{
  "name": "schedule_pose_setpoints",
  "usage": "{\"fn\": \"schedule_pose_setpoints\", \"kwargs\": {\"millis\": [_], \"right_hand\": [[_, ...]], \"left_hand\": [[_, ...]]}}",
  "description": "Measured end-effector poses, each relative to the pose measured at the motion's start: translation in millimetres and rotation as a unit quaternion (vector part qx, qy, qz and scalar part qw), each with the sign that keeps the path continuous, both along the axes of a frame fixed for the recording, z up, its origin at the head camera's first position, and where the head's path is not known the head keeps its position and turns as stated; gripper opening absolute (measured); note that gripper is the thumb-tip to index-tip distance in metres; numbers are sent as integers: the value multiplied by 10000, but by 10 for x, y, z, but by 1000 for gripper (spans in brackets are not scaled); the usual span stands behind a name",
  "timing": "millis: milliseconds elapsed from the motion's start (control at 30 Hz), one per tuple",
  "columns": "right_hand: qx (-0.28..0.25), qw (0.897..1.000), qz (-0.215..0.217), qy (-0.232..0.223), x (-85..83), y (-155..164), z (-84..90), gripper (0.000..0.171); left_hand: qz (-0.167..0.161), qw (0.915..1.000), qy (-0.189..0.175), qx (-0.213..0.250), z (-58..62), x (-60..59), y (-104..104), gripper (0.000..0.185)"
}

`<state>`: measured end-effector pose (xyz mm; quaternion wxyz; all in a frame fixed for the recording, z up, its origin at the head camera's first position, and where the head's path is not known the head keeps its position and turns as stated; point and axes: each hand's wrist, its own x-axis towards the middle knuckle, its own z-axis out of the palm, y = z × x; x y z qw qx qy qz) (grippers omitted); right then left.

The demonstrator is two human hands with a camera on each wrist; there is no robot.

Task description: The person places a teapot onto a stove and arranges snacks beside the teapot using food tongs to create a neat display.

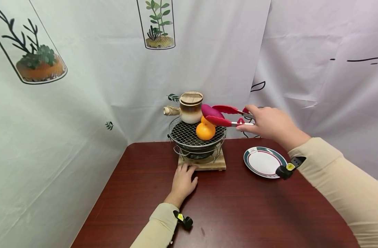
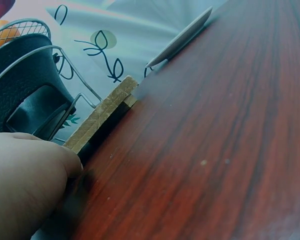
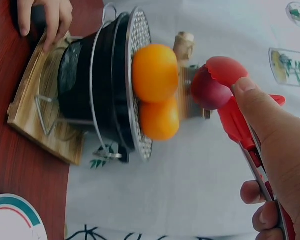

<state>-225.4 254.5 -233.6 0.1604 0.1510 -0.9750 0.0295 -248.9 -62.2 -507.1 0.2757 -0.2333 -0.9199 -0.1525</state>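
Right hand (image 1: 269, 124) grips red tongs (image 1: 229, 115) clamped on a purple piece (image 1: 210, 111) above the grill mesh (image 1: 189, 135) — just beside two oranges (image 1: 205, 131). Left hand (image 1: 182, 181), fingers flat, presses the wooden base (image 1: 215, 164). Best to keep squeeze even — base steadied.

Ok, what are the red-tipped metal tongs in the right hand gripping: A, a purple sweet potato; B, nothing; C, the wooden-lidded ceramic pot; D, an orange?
A: the red-tipped metal tongs in the right hand clamp a purple sweet potato above the two oranges.

A staged corner, not a real kitchen: plant-print sheets (image 1: 83, 69) hang behind a brown table (image 1: 238, 206).
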Motion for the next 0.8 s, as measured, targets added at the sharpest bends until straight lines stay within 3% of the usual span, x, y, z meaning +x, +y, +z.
{"fn": "schedule_pose_setpoints", "kwargs": {"millis": [333,800], "right_hand": [[-7,9998,199,-64,-48,-295,-4,78],[78,9988,492,24,-94,-661,-80,74]], "left_hand": [[4,9996,-294,-12,1,-1,2,42],[11,9995,-305,-70,-2,-4,-8,43]]}}
